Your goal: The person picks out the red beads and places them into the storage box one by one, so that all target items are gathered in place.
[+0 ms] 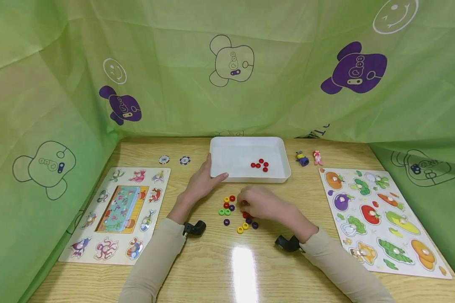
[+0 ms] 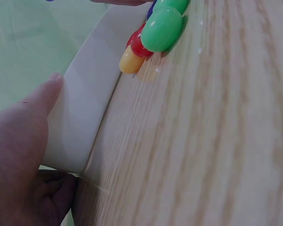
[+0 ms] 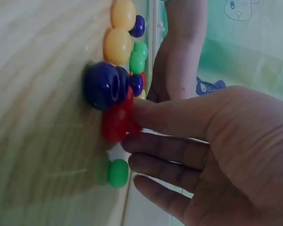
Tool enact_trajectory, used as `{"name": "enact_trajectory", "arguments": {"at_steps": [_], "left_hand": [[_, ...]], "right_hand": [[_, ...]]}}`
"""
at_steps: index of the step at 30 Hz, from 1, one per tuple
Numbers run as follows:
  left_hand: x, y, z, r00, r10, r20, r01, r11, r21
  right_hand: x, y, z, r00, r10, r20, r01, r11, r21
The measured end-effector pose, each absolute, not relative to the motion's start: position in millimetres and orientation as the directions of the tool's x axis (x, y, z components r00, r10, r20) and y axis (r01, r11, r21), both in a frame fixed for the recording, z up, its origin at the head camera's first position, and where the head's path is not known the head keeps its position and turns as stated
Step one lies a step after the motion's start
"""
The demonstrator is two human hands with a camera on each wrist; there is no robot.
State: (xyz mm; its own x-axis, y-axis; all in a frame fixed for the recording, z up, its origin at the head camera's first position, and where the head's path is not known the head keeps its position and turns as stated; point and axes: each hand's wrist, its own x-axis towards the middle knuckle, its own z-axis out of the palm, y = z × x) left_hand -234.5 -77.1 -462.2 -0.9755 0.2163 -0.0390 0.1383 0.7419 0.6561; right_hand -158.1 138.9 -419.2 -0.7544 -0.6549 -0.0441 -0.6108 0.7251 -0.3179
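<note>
My left hand point(image 1: 201, 183) holds the front left corner of a white tray point(image 1: 246, 179), its thumb at the front rim and its fingers along the left side. The left wrist view shows the thumb against the tray wall point(image 2: 87, 89) and curled fingers below. In front of the tray, my right hand point(image 1: 261, 203) is down among loose ring-shaped beads. Its thumb and forefinger pinch a red bead point(image 3: 117, 123), beside purple beads point(image 3: 102, 87); a green bead point(image 3: 118, 173) lies near the lower fingers. Several red beads point(image 1: 258, 166) lie inside the tray.
Yellow beads point(image 1: 240, 230) and green beads point(image 1: 227, 212) are scattered on the wooden table. A sea-animal puzzle board point(image 1: 160, 210) lies left, a vegetable puzzle board point(image 1: 368, 229) right. Poker chips point(image 1: 185, 160) and small figurines point(image 1: 302, 158) flank the tray. Green cloth point(image 1: 167, 50) stands behind.
</note>
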Motion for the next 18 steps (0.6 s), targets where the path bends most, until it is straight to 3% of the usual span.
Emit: {"name": "enact_trajectory", "arguments": {"at_steps": [13, 18], "left_hand": [[-234.3, -76.0, -463.7, -0.975, 0.22, -0.034, 0.143, 0.74, 0.658], [-234.0, -77.0, -464.2, -0.976, 0.214, -0.026, 0.144, 0.739, 0.658]], "right_hand": [[-161.4, 140.5, -418.8, -0.761, -0.646, -0.056, -0.58, 0.717, -0.387], [-169.2, 143.3, -407.5, -0.77, -0.638, 0.023, -0.584, 0.69, -0.429]]}}
